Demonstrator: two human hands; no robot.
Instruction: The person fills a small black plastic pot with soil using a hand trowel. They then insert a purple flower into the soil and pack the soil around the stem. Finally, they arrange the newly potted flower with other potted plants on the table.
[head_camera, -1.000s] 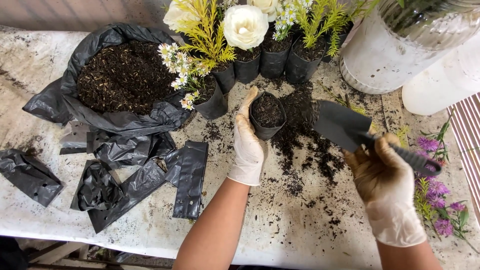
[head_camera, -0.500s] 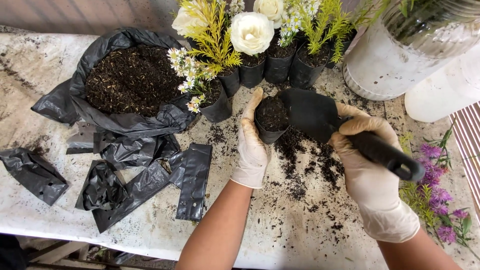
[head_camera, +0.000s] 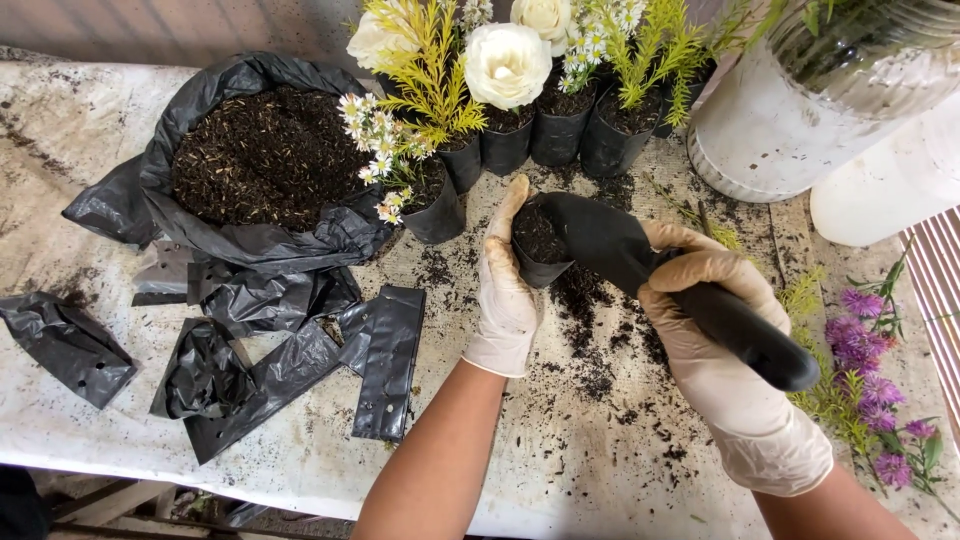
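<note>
A big black plastic sack of dark soil (head_camera: 265, 160) sits at the table's left. The gloved right hand (head_camera: 725, 330) grips a black plastic trowel (head_camera: 680, 285), long axis running from lower right to upper left, blade now over the small black grow bag (head_camera: 540, 250); a second ago it lay farther right. The gloved left hand (head_camera: 505, 290) cups the bag's side.

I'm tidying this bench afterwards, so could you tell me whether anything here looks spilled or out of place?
Yes. Loose soil is scattered over the table, thickest beside the small black pot that the left hand steadies while the right hand holds a trowel over it. Empty black bags lie crumpled at the left.
</note>
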